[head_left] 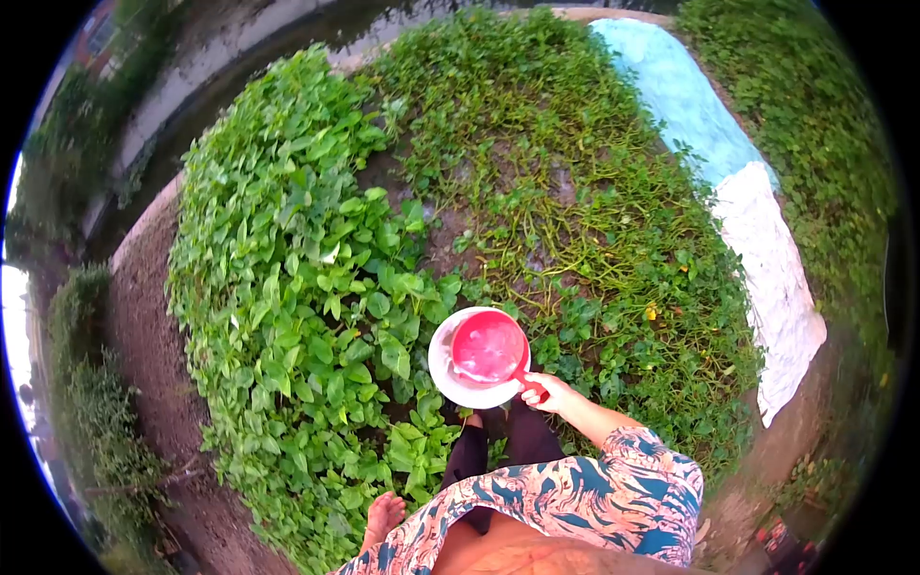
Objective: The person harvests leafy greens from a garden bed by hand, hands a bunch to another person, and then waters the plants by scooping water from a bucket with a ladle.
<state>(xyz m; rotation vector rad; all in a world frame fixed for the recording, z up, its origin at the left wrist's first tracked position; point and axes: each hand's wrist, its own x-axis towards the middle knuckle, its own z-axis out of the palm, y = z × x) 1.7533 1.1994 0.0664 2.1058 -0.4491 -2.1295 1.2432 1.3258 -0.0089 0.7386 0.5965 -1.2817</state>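
My right hand point(548, 394) is closed round the handle of a red plastic dipper point(489, 345). The dipper's round bowl is over the mouth of a white bucket point(443, 369), hiding most of its inside. Pale wet-looking glare shows in the bowl; I cannot tell how much liquid it holds. Low at the left, beside the leafy plants, my left hand point(385, 515) hangs with its fingers curled in and nothing visible in them. The bucket stands in front of my dark-trousered legs point(530, 436).
Dense broad-leaved plants point(287, 259) fill the left of the plot. Thinner, trailing plants point(613, 230) grow on wet soil to the right. A light blue sheet point(685, 101) and a white sheet point(767, 259) line the right edge. A bare dirt strip point(149, 335) runs along the left.
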